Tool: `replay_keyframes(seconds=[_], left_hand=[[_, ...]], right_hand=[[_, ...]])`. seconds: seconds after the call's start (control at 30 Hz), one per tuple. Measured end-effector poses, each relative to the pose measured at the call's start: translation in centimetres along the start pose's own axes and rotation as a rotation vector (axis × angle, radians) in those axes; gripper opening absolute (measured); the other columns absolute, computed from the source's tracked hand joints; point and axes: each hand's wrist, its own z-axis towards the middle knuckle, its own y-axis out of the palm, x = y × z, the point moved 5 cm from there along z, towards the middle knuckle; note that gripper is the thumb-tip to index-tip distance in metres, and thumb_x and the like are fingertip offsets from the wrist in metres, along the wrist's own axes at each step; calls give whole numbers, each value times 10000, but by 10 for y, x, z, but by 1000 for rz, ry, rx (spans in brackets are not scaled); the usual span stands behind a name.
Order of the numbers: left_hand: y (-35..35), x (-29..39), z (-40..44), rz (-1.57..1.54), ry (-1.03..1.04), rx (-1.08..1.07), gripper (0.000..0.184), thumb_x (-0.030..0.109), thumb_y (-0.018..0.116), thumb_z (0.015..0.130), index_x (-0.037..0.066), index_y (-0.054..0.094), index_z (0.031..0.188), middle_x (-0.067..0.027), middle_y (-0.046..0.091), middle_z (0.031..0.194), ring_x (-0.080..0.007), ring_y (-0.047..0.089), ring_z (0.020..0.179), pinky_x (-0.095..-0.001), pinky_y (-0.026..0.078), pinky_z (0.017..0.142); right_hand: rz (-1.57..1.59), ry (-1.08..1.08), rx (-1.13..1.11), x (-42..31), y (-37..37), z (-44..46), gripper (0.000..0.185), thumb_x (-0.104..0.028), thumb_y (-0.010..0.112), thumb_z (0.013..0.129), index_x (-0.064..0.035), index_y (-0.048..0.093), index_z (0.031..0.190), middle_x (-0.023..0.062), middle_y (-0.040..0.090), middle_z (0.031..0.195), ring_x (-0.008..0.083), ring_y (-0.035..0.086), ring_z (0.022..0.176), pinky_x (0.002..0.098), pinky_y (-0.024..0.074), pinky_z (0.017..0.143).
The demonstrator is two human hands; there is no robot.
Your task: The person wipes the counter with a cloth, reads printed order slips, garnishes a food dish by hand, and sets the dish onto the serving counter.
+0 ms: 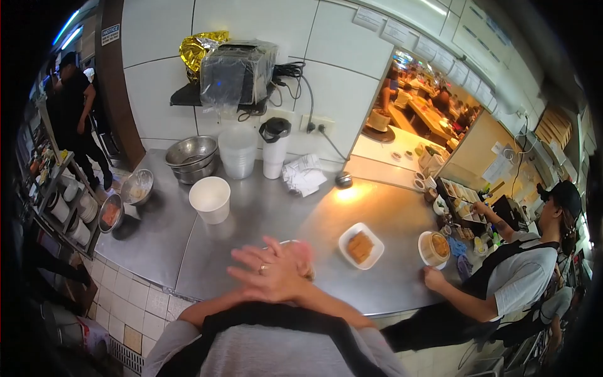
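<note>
Just in front of my body, over the counter's near edge, my two hands are crossed and touching. On top lies my right hand [270, 275], a ring on one finger, its fingers stretched toward the left. Under it, my left hand [299, 254] shows only in part and is blurred, so its fingers are mostly hidden. Neither hand visibly holds anything. A pale rim, perhaps of a dish, peeks out behind them; its contents are covered. To the right of my hands sits a white square dish [379, 250] with browned, fried-looking food [360, 247].
On the steel counter [326, 295] stand a white tub [210, 200], metal bowls [191, 159], stacked clear containers [237, 151], a tumbler [274, 151] and paper slips [304, 174]. A co-worker [521, 270] at right has a hand beside a plated round steamer [433, 249]. A pass-through window opens beyond.
</note>
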Motion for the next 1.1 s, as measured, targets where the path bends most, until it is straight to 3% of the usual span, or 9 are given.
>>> replay_keyframes(seconds=[0.2, 0.3, 0.43, 0.53, 0.6, 0.67, 0.77, 0.9, 1.1], left_hand=[[81, 27, -53, 320, 104, -184, 545, 463, 369, 948, 54, 480, 1291, -137, 408, 1390, -257, 333, 1323, -464, 238, 1077], [105, 48, -57, 888, 553, -621, 624, 523, 383, 915, 57, 455, 1324, -158, 341, 1437, -322, 286, 1347, -518, 194, 1075], [64, 14, -58, 1623, 1476, -878, 695, 584, 413, 876, 65, 446, 1338, -180, 253, 1480, -406, 211, 1360, -578, 134, 1069], [41, 26, -38, 1839, 1553, -587, 680, 601, 442, 846, 81, 500, 1281, -199, 269, 1461, -412, 206, 1351, -621, 110, 1050], [31, 53, -16, 1965, 1095, -289, 534, 441, 553, 850, 80, 524, 1243, -216, 266, 1447, -406, 221, 1338, -597, 152, 1053], [40, 69, -7, 1957, 1029, -119, 473, 290, 601, 832, 57, 521, 1236, -229, 275, 1432, -405, 240, 1325, -563, 187, 1058], [41, 66, -6, 1692, 894, -68, 443, 114, 628, 799, 26, 523, 1221, -236, 333, 1391, -399, 309, 1288, -492, 262, 1048], [58, 29, -35, 1436, 696, -289, 405, 70, 619, 794, 9, 544, 1188, -208, 525, 1216, -346, 510, 1126, -399, 401, 957], [87, -63, -87, 1449, 332, -660, 350, 113, 637, 808, 34, 576, 1144, -152, 640, 1004, -293, 625, 925, -360, 485, 814]], right_hand=[[-154, 394, 356, 70, -32, -20, 566, -534, 367, 911, -102, 539, 1234, 122, 500, 1262, 257, 489, 1116, 447, 307, 1000], [687, 833, 869, 87, -28, -34, 609, -515, 285, 958, -41, 446, 1304, 111, 476, 1305, 212, 455, 1178, 364, 318, 1000], [1893, 469, 331, 20, 65, -21, 648, -521, 216, 976, -11, 407, 1328, 100, 406, 1381, 251, 426, 1213, 366, 326, 999], [1521, 770, 518, -29, -5, -15, 670, -531, 228, 970, 4, 404, 1333, 143, 427, 1366, 277, 465, 1185, 394, 365, 975], [1369, 632, 540, -47, -36, -33, 681, -532, 238, 967, 13, 396, 1342, 193, 457, 1336, 302, 514, 1140, 421, 394, 956], [1915, 443, 562, -81, -56, -65, 649, -500, 285, 969, 48, 493, 1246, 255, 548, 1201, 333, 585, 1024, 455, 421, 930], [1544, 248, 591, -98, -51, -129, 580, -437, 381, 958, 87, 568, 1122, 239, 602, 1101, 337, 618, 935, 443, 421, 934], [1448, 1131, 872, -125, 5, -228, 381, -263, 432, 952, 59, 619, 1036, 210, 628, 1053, 291, 622, 928, 406, 442, 918], [1310, 1701, 1110, -184, 50, -302, 339, -255, 465, 937, 13, 611, 1085, 157, 629, 1072, 277, 620, 939, 385, 446, 906]])
